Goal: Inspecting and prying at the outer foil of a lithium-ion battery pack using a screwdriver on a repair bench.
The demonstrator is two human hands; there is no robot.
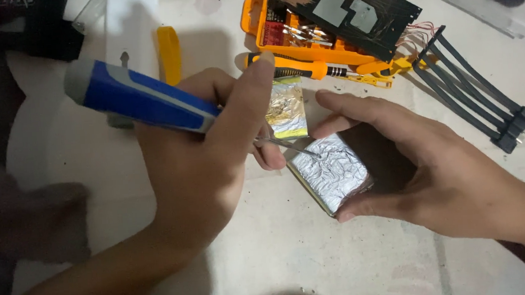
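While left hand grips blue screwdriver, tip touches foil pack at 10 o'clock corner; right hand fingers clamp pack, long axis 10-to-4, on tabletop.

There was only one view, from a camera worn on the person's head. It looked steeply down, slightly forward, at the pale, dusty bench, close enough that both forearms entered from the bottom edge and filled the frame.

Electronics repair bench, orange bit case, circuit board
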